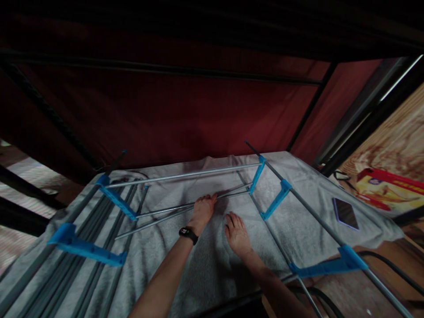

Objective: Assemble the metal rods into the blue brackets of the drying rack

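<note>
My left hand [202, 211], with a dark fitness band [188, 235] on its wrist, is closed around thin metal rods [168, 209] that cross at a slight angle. It may hold one or both; the fingers hide this. My right hand [237, 233] rests on the grey cloth [212, 260] with its fingers a little apart and nothing in them. Around both hands stands a frame of grey tubes joined by blue plastic brackets [277, 199]. A crossbar [185, 175] spans its far side. One rod's left end hangs loose near a left bracket [89, 251].
Several grey tubes [94, 225] lie side by side at the left. A phone [345, 213] lies on the cloth at the right, near a red and yellow box [391, 191]. A dark red fabric wall [185, 119] with black bars closes off the back.
</note>
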`<action>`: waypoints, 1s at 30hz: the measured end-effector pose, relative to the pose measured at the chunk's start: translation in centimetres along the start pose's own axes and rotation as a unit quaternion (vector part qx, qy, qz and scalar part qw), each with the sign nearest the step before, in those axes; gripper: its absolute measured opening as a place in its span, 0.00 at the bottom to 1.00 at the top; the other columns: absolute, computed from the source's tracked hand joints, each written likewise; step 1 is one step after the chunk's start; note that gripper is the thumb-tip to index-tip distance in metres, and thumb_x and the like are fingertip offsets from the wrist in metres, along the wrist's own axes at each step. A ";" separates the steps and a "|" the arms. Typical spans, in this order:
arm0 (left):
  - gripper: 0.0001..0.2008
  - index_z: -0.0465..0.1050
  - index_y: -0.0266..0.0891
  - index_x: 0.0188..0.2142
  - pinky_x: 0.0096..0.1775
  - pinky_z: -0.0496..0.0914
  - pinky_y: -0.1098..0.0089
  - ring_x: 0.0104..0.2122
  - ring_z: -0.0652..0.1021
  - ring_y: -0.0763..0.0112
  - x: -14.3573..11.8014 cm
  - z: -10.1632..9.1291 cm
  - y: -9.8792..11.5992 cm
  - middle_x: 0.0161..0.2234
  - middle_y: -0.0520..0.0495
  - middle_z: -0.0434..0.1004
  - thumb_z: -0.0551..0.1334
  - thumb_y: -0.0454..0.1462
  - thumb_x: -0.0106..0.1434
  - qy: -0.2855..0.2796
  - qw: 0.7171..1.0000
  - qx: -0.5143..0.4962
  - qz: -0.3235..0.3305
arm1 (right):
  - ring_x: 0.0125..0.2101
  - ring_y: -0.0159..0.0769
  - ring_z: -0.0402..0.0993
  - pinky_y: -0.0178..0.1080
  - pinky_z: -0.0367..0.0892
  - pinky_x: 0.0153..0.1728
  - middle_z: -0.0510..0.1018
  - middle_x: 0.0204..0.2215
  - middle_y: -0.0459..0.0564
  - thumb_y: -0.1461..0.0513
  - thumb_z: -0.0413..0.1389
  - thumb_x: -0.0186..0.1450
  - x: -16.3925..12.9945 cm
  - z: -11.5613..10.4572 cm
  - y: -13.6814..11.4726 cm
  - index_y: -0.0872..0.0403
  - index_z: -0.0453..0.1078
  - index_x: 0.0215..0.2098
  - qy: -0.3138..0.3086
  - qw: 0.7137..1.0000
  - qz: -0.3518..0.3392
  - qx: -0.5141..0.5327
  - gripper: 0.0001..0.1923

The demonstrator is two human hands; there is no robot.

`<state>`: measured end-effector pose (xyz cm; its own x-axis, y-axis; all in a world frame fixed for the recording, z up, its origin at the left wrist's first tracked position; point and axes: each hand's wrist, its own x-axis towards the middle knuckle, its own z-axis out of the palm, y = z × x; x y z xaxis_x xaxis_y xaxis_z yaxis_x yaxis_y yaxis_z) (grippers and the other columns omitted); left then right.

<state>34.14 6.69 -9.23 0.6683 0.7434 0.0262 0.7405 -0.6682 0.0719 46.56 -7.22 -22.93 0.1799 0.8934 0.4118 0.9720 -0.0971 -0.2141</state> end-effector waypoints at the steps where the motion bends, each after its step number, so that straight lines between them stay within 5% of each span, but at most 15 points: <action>1: 0.21 0.64 0.42 0.62 0.48 0.69 0.64 0.45 0.79 0.63 0.1 0.1 0.0 0.48 0.39 0.78 0.46 0.39 0.74 -0.002 1.000 0.002 -0.001 | 0.61 0.47 0.62 0.51 0.60 0.61 0.68 0.61 0.59 0.61 0.45 0.71 0.0 0.0 0.0 0.57 0.62 0.64 -0.001 1.000 0.000 -0.001 0.24; 30: 0.20 0.67 0.44 0.60 0.48 0.68 0.63 0.44 0.79 0.62 1.0 -0.2 0.0 0.45 0.40 0.79 0.47 0.36 0.73 0.016 1.000 0.010 0.013 | 0.62 0.48 0.60 0.52 0.60 0.61 0.67 0.62 0.60 0.61 0.46 0.71 0.1 -0.1 -0.2 0.59 0.62 0.64 -0.012 1.000 0.011 0.010 0.24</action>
<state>34.73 7.44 -9.02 0.6842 0.7268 0.0606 0.7251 -0.6868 0.0506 46.41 -7.12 -22.79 0.1965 0.9014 0.3858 0.9649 -0.1078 -0.2394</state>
